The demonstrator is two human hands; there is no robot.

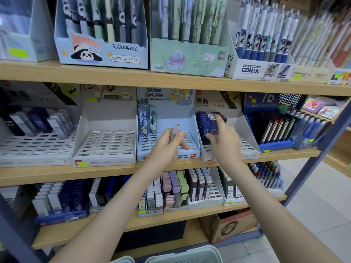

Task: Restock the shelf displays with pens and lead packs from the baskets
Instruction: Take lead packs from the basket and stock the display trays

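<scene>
My left fingers (180,134) are curling round a slim clear lead pack (175,130), pinching it upright so that its top is sticking out above my left hand (167,146). That hand is hovering over the slotted tray of the pale blue cartoon display (167,112), where two printed packs (147,122) are standing at the back left. My right fingers (220,121) are stretching out straight, gripping nothing, their tips lying against the dark blue HB packs (206,126) in the white display (247,141) next door; my right hand (223,141) is blurring. Both displays are sitting on the middle shelf (57,173). Two basket rims (182,256) are showing at the bottom edge, between my forearms.
</scene>
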